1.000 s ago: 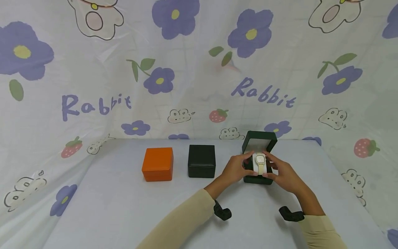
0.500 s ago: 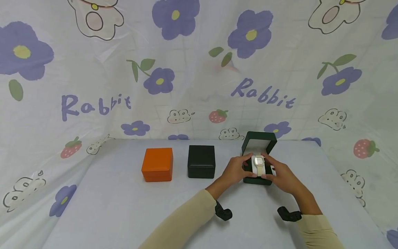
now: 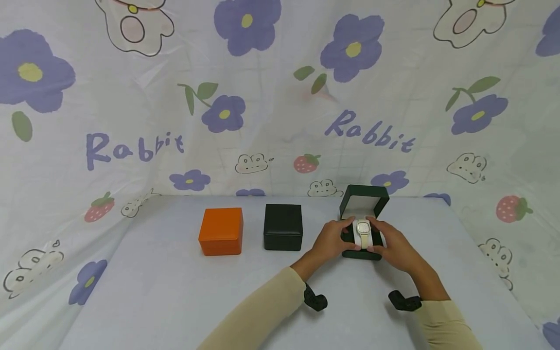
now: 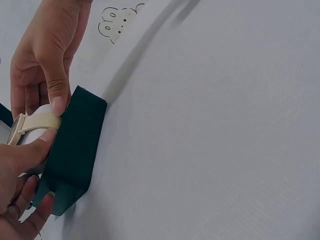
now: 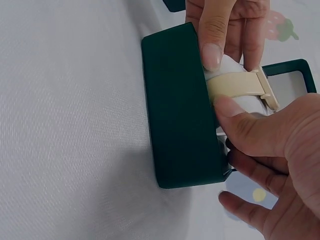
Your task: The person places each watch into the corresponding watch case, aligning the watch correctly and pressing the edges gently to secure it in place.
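A cream-strapped watch (image 3: 363,228) is wrapped round a white cushion (image 5: 252,104), partly inside a green watch box (image 3: 360,255) whose lid (image 3: 365,191) stands raised at the back. My left hand (image 3: 330,239) pinches the cushion and watch from the left, thumb near the strap's front. From the other side my right hand (image 3: 397,244) grips the same cushion, its thumb (image 5: 231,109) beside the strap (image 5: 235,84). Both thumbs sit just above the box's front wall (image 4: 77,145). The cushion's underside is hidden in the box.
Left of the green box stands a closed black box (image 3: 283,227), and farther left a closed orange box (image 3: 220,231). All rest on a white-covered table (image 3: 175,301). Behind hangs a printed cloth (image 3: 271,107) with flowers and rabbits.
The watch and cushion have sunk slightly lower into the green box and shifted a little left, with both hands moving along. The black and orange boxes stay put.
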### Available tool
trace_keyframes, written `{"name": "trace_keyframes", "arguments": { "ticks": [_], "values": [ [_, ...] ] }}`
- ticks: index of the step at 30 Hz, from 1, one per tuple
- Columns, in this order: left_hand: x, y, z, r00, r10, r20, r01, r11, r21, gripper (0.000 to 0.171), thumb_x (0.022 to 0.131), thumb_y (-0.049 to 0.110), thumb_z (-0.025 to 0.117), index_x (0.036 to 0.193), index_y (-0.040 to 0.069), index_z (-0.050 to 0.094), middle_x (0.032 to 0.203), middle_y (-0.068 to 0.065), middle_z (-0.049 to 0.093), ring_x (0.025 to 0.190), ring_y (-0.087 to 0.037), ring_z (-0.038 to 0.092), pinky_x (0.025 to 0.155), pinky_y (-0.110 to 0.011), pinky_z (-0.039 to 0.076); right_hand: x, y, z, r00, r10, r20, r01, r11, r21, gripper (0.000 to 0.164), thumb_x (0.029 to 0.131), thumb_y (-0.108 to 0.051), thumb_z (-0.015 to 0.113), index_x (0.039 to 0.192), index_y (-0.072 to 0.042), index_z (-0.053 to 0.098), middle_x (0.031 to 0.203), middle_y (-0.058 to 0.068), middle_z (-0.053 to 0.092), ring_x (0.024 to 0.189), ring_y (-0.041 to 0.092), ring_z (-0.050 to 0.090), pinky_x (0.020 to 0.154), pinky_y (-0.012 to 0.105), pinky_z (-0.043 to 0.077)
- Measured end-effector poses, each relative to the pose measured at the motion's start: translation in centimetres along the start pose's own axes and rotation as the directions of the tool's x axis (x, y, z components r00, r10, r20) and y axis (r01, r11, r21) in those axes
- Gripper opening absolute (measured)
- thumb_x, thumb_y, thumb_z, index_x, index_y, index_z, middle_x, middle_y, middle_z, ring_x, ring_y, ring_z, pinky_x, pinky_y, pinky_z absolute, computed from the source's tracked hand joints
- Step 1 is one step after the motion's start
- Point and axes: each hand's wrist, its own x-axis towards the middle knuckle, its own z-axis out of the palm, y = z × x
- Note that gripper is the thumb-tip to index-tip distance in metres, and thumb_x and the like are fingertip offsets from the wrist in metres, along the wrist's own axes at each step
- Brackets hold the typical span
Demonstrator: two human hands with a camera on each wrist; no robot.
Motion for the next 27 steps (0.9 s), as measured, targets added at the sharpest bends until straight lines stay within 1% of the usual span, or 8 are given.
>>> {"name": "trace_keyframes", "arguments": {
  "ticks": [4, 7, 13, 19, 27],
  "values": [
    [-0.05, 0.28, 0.01, 1.000, 0.010, 0.002, -0.010, 1.000, -0.002, 0.080, 0.077, 0.025, 0.091, 0.147, 0.008, 0.055, 0.121, -0.002, 0.071, 0.098, -0.006, 0.062, 0.081, -0.011, 0.049, 0.07, 0.17, -0.01, 1.000, -0.011, -0.003, 0.011, 0.999, -0.034, 0.075, 0.087, -0.003, 0.079, 0.149, 0.009, 0.038, 0.130, 0.030, 0.056, 0.124, 0.050, 0.051, 0.103, 0.067, 0.041],
    [-0.14, 0.46, 0.03, 1.000, 0.019, 0.008, -0.019, 1.000, -0.005, 0.079, 0.078, 0.023, 0.090, 0.146, 0.006, 0.054, 0.126, -0.003, 0.070, 0.100, -0.007, 0.062, 0.083, -0.011, 0.049, 0.02, 0.34, 0.01, 1.000, -0.008, -0.002, 0.008, 0.999, -0.043, 0.075, 0.087, -0.003, 0.079, 0.149, 0.010, 0.039, 0.129, 0.030, 0.055, 0.122, 0.049, 0.052, 0.103, 0.066, 0.042],
    [-0.30, 0.58, -0.10, 0.999, 0.037, 0.012, -0.037, 0.999, 0.000, 0.080, 0.078, 0.022, 0.090, 0.147, 0.004, 0.053, 0.131, -0.006, 0.068, 0.102, -0.010, 0.063, 0.086, -0.012, 0.049, 0.01, 0.48, 0.07, 1.000, -0.007, -0.003, 0.007, 0.999, -0.033, 0.075, 0.086, -0.003, 0.079, 0.149, 0.009, 0.040, 0.129, 0.030, 0.055, 0.122, 0.049, 0.051, 0.103, 0.067, 0.042],
    [-0.12, 0.36, -0.23, 0.998, 0.064, 0.011, -0.064, 0.998, -0.004, 0.078, 0.079, 0.020, 0.089, 0.146, 0.001, 0.053, 0.133, -0.009, 0.066, 0.103, -0.012, 0.063, 0.087, -0.014, 0.049, 0.15, 0.39, 0.05, 1.000, -0.012, 0.000, 0.012, 0.999, -0.040, 0.074, 0.088, -0.004, 0.078, 0.149, 0.011, 0.039, 0.128, 0.030, 0.054, 0.121, 0.049, 0.051, 0.103, 0.066, 0.042],
    [-0.34, 0.00, 0.00, 0.999, 0.053, 0.011, -0.053, 0.998, -0.037, 0.075, 0.081, 0.019, 0.088, 0.145, 0.001, 0.053, 0.139, -0.008, 0.063, 0.108, -0.012, 0.062, 0.093, -0.015, 0.049, 0.28, 0.11, -0.34, 0.999, -0.001, 0.051, 0.005, 0.997, -0.083, 0.071, 0.089, -0.009, 0.078, 0.147, 0.012, 0.042, 0.130, 0.031, 0.052, 0.122, 0.050, 0.049, 0.103, 0.067, 0.041]
  ]
}}
